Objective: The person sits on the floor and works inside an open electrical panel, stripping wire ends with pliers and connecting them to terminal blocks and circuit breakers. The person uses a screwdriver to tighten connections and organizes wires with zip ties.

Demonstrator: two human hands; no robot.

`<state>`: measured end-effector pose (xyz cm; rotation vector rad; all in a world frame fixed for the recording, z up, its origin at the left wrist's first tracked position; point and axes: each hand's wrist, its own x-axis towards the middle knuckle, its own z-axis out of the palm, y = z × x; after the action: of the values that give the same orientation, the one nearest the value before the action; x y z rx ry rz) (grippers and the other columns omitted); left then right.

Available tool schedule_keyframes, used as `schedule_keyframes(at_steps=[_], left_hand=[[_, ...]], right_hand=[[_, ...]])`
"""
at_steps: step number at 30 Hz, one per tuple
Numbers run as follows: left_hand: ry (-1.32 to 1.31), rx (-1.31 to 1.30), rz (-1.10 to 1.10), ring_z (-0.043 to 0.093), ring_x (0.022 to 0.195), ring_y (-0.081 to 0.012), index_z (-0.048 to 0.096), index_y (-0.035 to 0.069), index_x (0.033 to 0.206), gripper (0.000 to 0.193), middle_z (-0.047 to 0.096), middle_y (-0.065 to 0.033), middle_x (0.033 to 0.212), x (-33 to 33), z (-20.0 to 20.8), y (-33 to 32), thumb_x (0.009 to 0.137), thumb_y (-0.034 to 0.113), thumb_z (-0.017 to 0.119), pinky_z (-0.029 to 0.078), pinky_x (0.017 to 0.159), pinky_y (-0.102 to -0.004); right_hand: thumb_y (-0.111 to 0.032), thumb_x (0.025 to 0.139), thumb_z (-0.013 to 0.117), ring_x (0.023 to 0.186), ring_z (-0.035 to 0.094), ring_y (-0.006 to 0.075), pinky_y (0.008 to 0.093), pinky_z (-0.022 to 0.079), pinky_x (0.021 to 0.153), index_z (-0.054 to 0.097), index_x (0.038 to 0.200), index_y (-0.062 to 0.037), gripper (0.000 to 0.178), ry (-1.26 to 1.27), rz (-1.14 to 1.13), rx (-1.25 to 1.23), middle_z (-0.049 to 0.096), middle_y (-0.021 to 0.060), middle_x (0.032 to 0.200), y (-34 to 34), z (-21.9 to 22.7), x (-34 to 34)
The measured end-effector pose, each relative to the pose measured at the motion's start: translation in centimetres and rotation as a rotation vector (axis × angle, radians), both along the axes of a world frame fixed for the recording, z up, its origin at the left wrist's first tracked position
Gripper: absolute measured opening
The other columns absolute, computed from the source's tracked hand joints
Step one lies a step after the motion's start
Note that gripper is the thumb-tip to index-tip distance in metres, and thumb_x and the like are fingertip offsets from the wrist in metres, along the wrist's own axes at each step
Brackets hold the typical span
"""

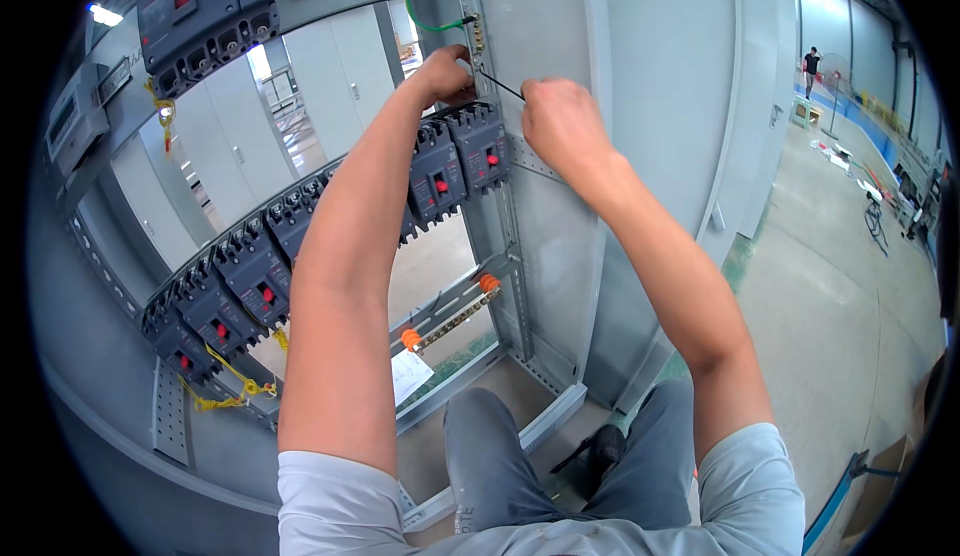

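Note:
My right hand (562,121) is closed round a screwdriver (505,88); its handle is hidden in the fist. The thin dark shaft runs up and left to the perforated upright post (476,1) of a grey metal cabinet. At the shaft's tip, my left hand (446,76) has its fingers bent in against the post, and what they pinch is hidden. Just above it, a green wire (416,18) ends at a small brass terminal strip (477,34) on the post. Below the left hand, a slanting row of dark grey circuit breakers (478,151) with red levers crosses the cabinet.
A larger breaker (205,11) hangs at upper left. Lower down, a brass busbar (455,326) sits between orange insulators (489,284). Yellow wires (235,394) dangle at left. The grey side panel (545,256) stands close on the right. A distant person (810,68) stands on the workshop floor.

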<state>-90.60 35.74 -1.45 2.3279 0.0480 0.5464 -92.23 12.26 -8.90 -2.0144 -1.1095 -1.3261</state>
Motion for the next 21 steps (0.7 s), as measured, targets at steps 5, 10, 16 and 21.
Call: schedule_keyframes(at_steps=[5,10,16,21], left_hand=[[0.032,0.013,0.022,0.074,0.08,-0.0259,0.047,0.0,0.138,0.056,0.072,-0.0185,0.095,-0.1,0.2,-0.4,0.085,-0.002,0.062,0.062,0.067,-0.0369],[0.065,-0.016,0.016,0.074,0.085,-0.0264,0.046,0.0,0.139,0.056,0.072,-0.0185,0.099,0.1,0.3,-0.1,0.085,-0.002,0.062,0.062,0.071,-0.0389],[0.073,-0.021,0.021,0.075,0.087,-0.0268,0.046,0.0,0.139,0.056,0.072,-0.017,0.099,0.0,0.4,-0.1,0.086,-0.001,0.062,0.062,0.07,-0.0395],[0.063,-0.037,0.03,0.075,0.086,-0.026,0.047,0.001,0.139,0.057,0.071,-0.0157,0.103,-0.3,0.3,-0.1,0.085,0.0,0.064,0.061,0.069,-0.0389]], right_hand=[[0.0,0.072,0.067,0.08,0.07,0.0427,0.0493,0.058,0.072,0.07,0.076,0.0002,0.005,0.015,-0.011,0.001,0.069,0.0241,0.079,-0.2,-0.1,0.1],[0.0,0.072,0.068,0.079,0.071,0.0424,0.0488,0.059,0.071,0.07,0.076,0.0002,0.005,0.023,-0.029,-0.007,0.069,0.0242,0.079,-0.3,0.0,0.4],[0.001,0.073,0.067,0.08,0.071,0.0421,0.0478,0.059,0.071,0.071,0.076,0.0003,0.005,0.031,-0.044,-0.031,0.07,0.0242,0.08,-0.4,0.0,0.1],[0.001,0.074,0.067,0.081,0.072,0.0414,0.0469,0.059,0.072,0.072,0.076,-0.0001,0.006,0.039,-0.051,-0.061,0.071,0.0239,0.081,1.0,1.0,0.8]])
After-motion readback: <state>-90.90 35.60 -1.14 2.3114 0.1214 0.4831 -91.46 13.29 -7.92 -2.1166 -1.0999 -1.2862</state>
